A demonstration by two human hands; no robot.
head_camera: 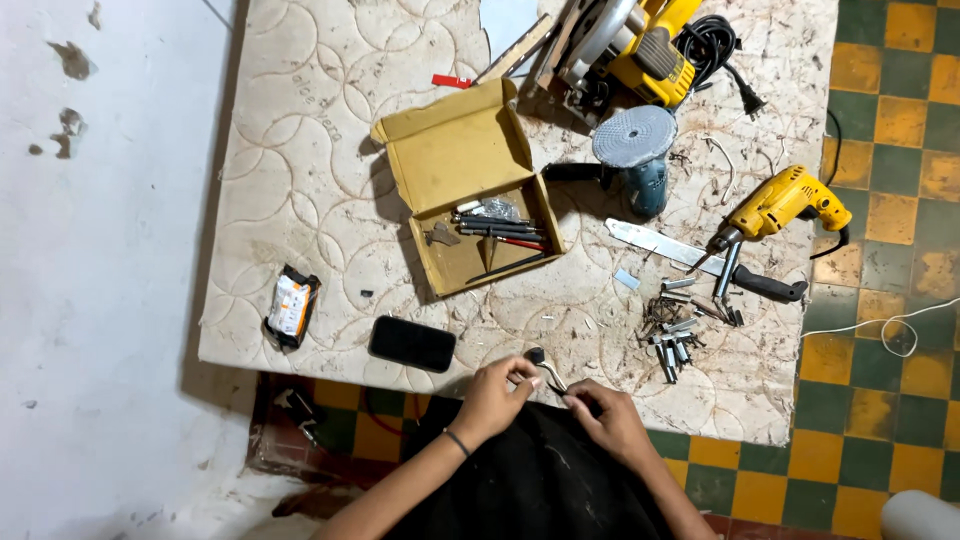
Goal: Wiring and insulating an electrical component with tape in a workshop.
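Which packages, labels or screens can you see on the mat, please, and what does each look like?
Cardboard box: centre of the mat, open, flap raised, tan, holding drill bits.
Small packet: left edge of the mat, crumpled, white and orange with black ends.
Phone: near edge, just left of the left hand, flat black rectangle, screen dark.

Small black-tipped metal piece (545,369) at the mattress's near edge

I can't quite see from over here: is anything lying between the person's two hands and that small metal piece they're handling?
Nothing visible does. The left hand and right hand both already grip the small metal piece directly, at the near edge of the padded work surface.
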